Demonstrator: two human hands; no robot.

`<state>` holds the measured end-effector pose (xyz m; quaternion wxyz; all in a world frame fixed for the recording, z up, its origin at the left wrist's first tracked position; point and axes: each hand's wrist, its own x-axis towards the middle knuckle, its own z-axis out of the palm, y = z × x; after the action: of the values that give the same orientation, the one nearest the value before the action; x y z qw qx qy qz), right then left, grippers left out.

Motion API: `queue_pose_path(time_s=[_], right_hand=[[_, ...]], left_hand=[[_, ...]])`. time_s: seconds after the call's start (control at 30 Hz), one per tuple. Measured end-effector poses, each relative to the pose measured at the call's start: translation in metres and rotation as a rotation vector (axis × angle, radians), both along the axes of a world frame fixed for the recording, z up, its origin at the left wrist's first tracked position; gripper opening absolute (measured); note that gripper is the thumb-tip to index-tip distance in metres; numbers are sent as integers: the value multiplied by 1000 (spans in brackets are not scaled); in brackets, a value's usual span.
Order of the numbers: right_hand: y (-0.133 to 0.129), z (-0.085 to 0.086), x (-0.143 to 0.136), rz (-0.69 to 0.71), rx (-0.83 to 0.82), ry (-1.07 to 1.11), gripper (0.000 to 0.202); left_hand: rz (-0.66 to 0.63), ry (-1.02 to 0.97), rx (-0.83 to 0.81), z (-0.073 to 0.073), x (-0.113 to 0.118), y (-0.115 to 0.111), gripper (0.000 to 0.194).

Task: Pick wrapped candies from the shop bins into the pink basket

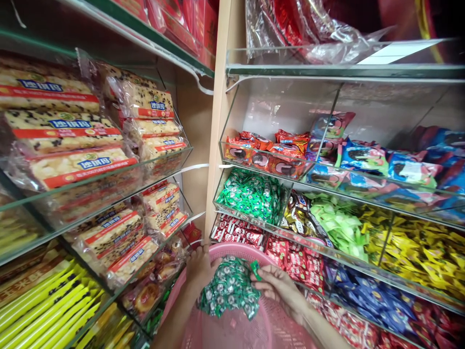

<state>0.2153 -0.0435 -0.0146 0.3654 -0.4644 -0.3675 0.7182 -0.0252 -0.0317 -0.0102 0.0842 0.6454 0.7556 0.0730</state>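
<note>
A pink plastic basket (271, 315) stands low in the centre, below the shelves. Inside its far part is a heap of small green wrapped candies (232, 286). My left hand (199, 266) is at the basket's far left rim, beside the heap, its fingers bent; what they hold, if anything, is hidden. On the right of the heap, my right hand (271, 283) pinches one green candy between thumb and fingers. More green candies (252, 194) fill a glass shelf bin above the basket.
Glass shelves on the left hold packaged pastries (87, 123) and yellow packets (47, 300). A wooden post (216, 121) divides the shelves. Bins on the right carry red packets (296, 259), light green candies (339, 223), yellow candies (417, 247) and blue candies (366, 286).
</note>
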Motion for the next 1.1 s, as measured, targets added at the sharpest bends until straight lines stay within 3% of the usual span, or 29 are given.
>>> queue_pose_path(time_s=[0.3, 0.43, 0.53, 0.63, 0.83, 1.1], right_hand=[[4, -18, 1, 48, 145, -93, 39], [7, -21, 1, 77, 436, -349, 34], [7, -14, 0, 106, 698, -646, 23], [10, -8, -2, 162, 855, -887, 19], [14, -15, 1, 204, 895, -1245, 18], [6, -31, 16, 274, 951, -1371, 33]], left_hand=[[-8, -13, -18, 0, 2, 3, 55], [-15, -11, -22, 2, 2, 3, 53], [-12, -10, -26, 3, 3, 3, 53], [-8, -6, -23, 3, 4, 3, 53], [-20, 4, -6, 3, 2, 2, 52], [-22, 26, -16, 3, 2, 3, 53]])
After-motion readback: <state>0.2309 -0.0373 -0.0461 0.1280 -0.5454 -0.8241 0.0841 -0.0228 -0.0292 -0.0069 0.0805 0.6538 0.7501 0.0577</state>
